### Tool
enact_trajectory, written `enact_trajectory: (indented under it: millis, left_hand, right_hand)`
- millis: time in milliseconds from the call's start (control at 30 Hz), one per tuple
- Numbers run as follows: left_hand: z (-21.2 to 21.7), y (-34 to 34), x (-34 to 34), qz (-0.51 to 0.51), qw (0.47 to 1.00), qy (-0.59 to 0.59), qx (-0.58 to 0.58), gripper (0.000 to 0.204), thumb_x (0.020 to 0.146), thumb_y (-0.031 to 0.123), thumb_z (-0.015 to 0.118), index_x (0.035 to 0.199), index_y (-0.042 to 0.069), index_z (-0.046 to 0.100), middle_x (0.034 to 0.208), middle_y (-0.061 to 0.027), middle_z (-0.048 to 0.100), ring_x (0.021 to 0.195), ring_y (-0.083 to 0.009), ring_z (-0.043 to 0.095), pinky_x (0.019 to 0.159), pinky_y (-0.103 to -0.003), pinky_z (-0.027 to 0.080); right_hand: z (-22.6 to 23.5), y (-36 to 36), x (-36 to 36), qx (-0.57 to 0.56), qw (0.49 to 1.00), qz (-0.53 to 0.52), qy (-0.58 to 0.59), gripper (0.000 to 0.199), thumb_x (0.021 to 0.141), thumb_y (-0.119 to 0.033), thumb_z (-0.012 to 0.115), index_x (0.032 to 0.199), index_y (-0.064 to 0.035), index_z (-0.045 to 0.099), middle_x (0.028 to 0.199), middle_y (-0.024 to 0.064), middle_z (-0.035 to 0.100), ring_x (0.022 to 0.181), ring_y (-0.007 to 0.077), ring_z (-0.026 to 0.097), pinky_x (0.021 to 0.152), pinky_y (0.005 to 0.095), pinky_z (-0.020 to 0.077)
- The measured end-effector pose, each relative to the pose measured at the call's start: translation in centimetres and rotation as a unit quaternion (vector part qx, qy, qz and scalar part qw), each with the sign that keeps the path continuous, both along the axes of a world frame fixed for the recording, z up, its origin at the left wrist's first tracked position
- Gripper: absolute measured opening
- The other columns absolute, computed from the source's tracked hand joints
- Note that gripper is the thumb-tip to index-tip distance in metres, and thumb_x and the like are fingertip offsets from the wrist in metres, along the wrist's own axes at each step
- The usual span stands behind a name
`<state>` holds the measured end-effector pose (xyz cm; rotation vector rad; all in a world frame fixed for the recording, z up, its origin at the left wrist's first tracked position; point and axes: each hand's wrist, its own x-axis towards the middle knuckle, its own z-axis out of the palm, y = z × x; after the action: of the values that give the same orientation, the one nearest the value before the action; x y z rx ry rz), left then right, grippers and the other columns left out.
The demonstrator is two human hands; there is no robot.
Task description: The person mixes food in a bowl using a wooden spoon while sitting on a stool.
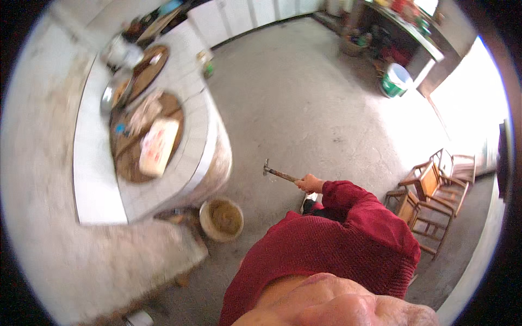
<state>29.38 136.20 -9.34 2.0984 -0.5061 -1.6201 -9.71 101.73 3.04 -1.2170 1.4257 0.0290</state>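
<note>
My right hand (309, 184) is closed around the wooden handle of a hammer (282, 175). The hammer points to the left, its metal head out in the air over the grey concrete floor. A dark red sleeve covers my right arm, which bends across in front of my body. Just below the hand, part of a dark and white shoe (310, 203) shows. Nowhere in the picture can my left hand be seen.
At left stands a white-tiled stove counter (201, 157) with round wooden lids and a pale bag (159, 146). A bucket (221, 218) sits at its foot. Wooden chairs (429, 182) are at right; a green-and-white bucket (396, 80) stands by a far-right table (405, 30).
</note>
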Motion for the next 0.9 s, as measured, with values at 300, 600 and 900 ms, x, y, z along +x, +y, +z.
enact_trajectory:
  millis: [300, 600, 900]
  left_hand:
    - [0.7, -28.2, -5.9, -0.265, 0.956, -0.053, -0.116, 0.036, 0.085, 0.031, 0.04, 0.065, 0.006, 0.056, 0.067, -0.0068, 0.06, 0.068, -0.0197, 0.058, 0.057, -0.029, 0.045]
    - [15.8, -55.6, -24.0, -0.157, 0.964, 0.052, -0.207, 0.012, 0.085, 0.013, 0.046, 0.089, 0.009, 0.057, 0.086, -0.0003, 0.059, 0.071, -0.0085, 0.057, 0.055, -0.022, 0.046]
    - [20.3, -81.5, -31.5, -0.125, 0.931, 0.195, -0.283, 0.021, 0.089, 0.021, 0.039, 0.102, 0.009, 0.051, 0.095, -0.0025, 0.057, 0.077, -0.0124, 0.058, 0.063, -0.023, 0.046]
  right_hand:
    - [4.3, 0.5, -20.7, 0.008, 0.969, -0.222, -0.111, 0.025, 0.073, -0.026, 0.059, 0.067, -0.0029, 0.051, 0.055, 0.0, 0.045, 0.046, 0.0115, 0.045, 0.039, 0.0272, 0.0372]
    - [-4.0, -5.8, -30.2, 0.12, 0.723, -0.637, -0.24, 0.02, 0.076, -0.016, 0.055, 0.061, -0.0085, 0.043, 0.045, -0.0032, 0.033, 0.033, 0.0119, 0.03, 0.034, 0.0268, 0.0271]
    - [-9.4, -13.3, -35.9, 0.185, 0.462, -0.827, -0.261, 0.01, 0.082, -0.021, 0.044, 0.081, -0.011, 0.043, 0.048, -0.003, 0.032, 0.038, 0.012, 0.031, 0.041, 0.0288, 0.0309]
